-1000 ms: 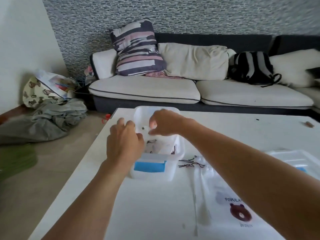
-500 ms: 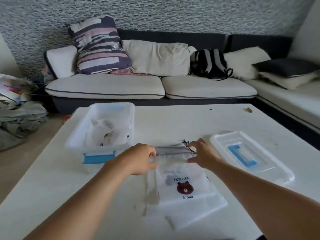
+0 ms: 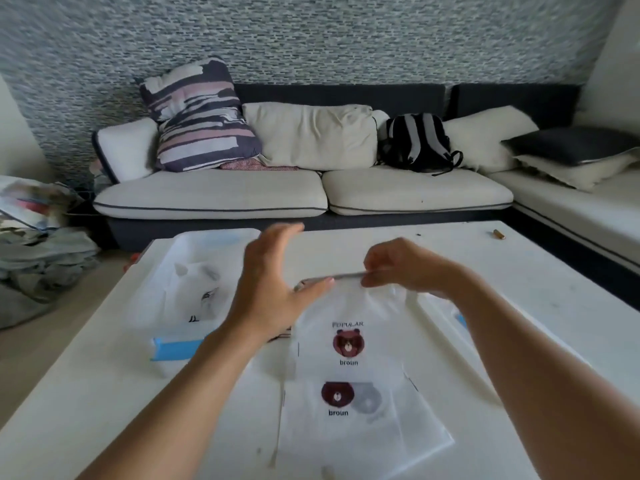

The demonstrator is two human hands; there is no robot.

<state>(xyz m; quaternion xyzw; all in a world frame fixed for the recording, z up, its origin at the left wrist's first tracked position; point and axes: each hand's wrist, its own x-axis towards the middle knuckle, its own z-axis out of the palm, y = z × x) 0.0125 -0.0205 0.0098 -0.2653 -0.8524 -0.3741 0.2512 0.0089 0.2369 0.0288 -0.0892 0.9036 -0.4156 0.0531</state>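
You hold a white pouch (image 3: 349,313) up just above the white table (image 3: 540,271), in front of you and between your two hands. It is thin, slightly see-through cloth or plastic with a grey band (image 3: 346,276) along its top edge. Its front carries the word "POPULAR", a dark red bear's head, and "broun" under that. The band runs nearly level from hand to hand, and the pouch hangs down from it.

Your right hand (image 3: 401,265) pinches the right end of the band, fingers curled over it. Your left hand (image 3: 270,289) is spread, fingers straight and pointing up and away, with only the thumb touching the band's left end.

More white pouches (image 3: 360,424) of the same print lie flat on the table below. How many are stacked there is hard to tell, as their edges blend into the tabletop.

To the left stands a clear plastic box (image 3: 187,271) with a blue latch (image 3: 176,348). It is blurred, and the small dark bits inside cannot be made out. Your right forearm covers most of a clear lid (image 3: 460,320), leaving only a blue speck and a pale edge.
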